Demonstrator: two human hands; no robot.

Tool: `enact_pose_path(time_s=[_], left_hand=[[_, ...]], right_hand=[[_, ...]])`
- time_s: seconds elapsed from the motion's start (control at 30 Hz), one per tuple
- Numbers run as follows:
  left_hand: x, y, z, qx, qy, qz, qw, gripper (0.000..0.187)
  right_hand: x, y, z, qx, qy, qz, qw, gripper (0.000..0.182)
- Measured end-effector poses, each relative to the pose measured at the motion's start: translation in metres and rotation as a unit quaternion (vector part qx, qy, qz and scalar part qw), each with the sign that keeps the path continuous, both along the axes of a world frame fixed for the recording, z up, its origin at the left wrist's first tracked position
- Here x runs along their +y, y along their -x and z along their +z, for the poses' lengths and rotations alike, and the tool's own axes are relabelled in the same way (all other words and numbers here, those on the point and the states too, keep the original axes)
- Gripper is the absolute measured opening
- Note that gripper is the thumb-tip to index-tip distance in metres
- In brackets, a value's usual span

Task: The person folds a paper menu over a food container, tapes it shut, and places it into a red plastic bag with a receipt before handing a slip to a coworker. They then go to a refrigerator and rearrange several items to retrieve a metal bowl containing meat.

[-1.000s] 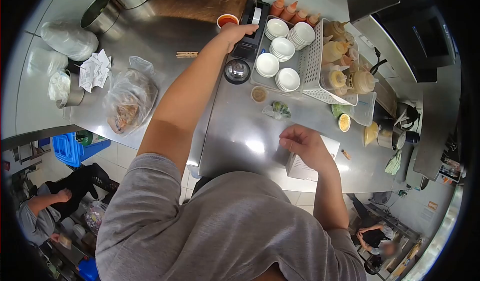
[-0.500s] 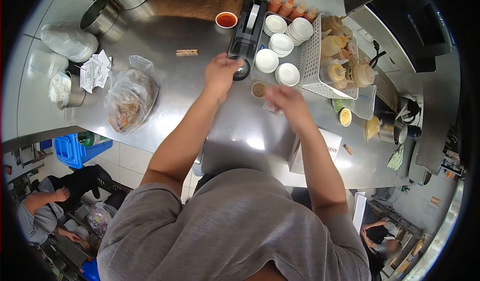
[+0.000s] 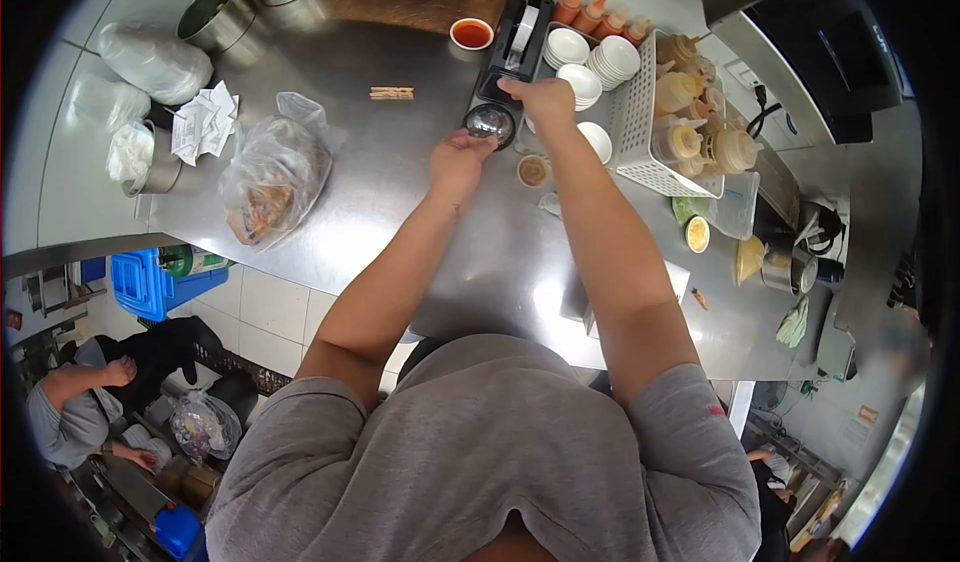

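Observation:
My left hand [image 3: 458, 165] is at the near side of a chrome call bell [image 3: 490, 122] with a dark base; its curled fingers press against the bell's rim. Right beyond the bell stands a black tape dispenser [image 3: 512, 65] with a roll of clear tape. At the dispenser's front end my right hand [image 3: 545, 104] is closed, thumb and fingers together; whatever sits in that pinch is hidden. My right forearm passes over part of the small white dishes [image 3: 568, 46], stacked in a tray. A small cup of brown sauce [image 3: 533, 170] stands between my arms.
Left on the steel counter are a tied plastic bag of food [image 3: 275, 182], paper packets [image 3: 205, 122] and a clothespin [image 3: 391, 93]. A red sauce cup [image 3: 471, 33] stands farther back. A white basket of squeeze bottles [image 3: 640, 122] is at right. Other people work behind the counter.
My right hand has moved from beside the brown sauce cup up to the tape dispenser's front. My left hand stays by the bell, its fingers now at the near rim. The view has shifted slightly.

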State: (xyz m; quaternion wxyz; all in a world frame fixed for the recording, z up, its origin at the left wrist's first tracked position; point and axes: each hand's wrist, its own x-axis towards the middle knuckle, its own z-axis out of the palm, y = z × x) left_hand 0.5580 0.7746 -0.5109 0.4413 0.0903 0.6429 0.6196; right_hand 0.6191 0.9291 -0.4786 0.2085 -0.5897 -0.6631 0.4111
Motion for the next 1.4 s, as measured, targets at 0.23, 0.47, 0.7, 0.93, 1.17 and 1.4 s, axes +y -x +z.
enact_pose_path(time_s=[0.23,0.47,0.7,0.93,1.17,1.4], left_hand=[[-0.022,-0.009,0.013,0.07,-0.022,-0.072,0.995,0.014],[-0.055,-0.064,0.014,0.113,-0.166,-0.452,0.869,0.015],[-0.038,-0.151,-0.016,0.322,-0.075,-0.6,0.729,0.017],[-0.002,-0.168,-0.007,0.316,-0.014,-0.684,0.657,0.024],[0.004,-0.17,-0.013,0.292,-0.005,-0.705,0.647,0.027],[-0.002,-0.172,-0.017,0.307,-0.008,-0.677,0.669,0.03]], right_hand=[[-0.016,-0.027,-0.003,0.099,-0.15,0.062,0.982,0.024],[-0.157,-0.214,0.085,0.093,-0.112,-0.054,0.988,0.013],[-0.218,-0.272,0.042,-0.024,-0.178,-0.206,0.962,0.011],[-0.2,-0.335,0.002,0.134,-0.097,-0.371,0.914,0.009],[-0.207,-0.274,0.037,-0.116,-0.226,-0.122,0.96,0.05],[-0.184,-0.329,0.026,-0.389,-0.228,-0.221,0.865,0.097]])
